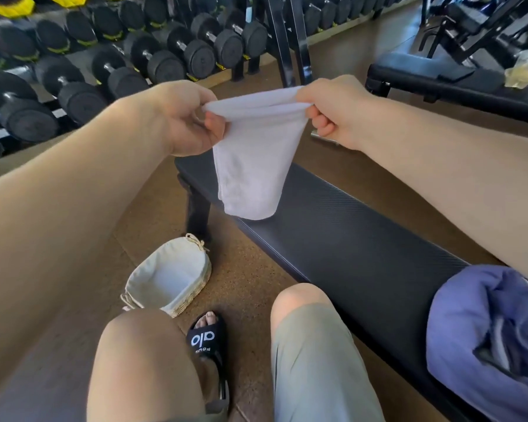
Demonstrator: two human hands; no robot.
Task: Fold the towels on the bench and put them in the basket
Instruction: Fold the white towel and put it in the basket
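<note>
Folding a white towel (250, 153) in mid-air above the counter (348, 239), with the basket (168, 275) waiting on the floor.

Head view: the left hand (177, 117) and the right hand (333, 108) each pinch one end of the towel's top edge, fingers curled round the cloth, so it hangs doubled between them with its lower end just over the dark padded counter. A second, purple towel (482, 339) lies bunched at the near end of the counter, untouched. The lined wicker basket sits on the floor to the person's left, beside the counter's leg, with nothing visible inside. The step in hand looks like the first towel's fold; next it probably needs another fold, perhaps laid flat on the counter, then lowering left into the basket.
</note>
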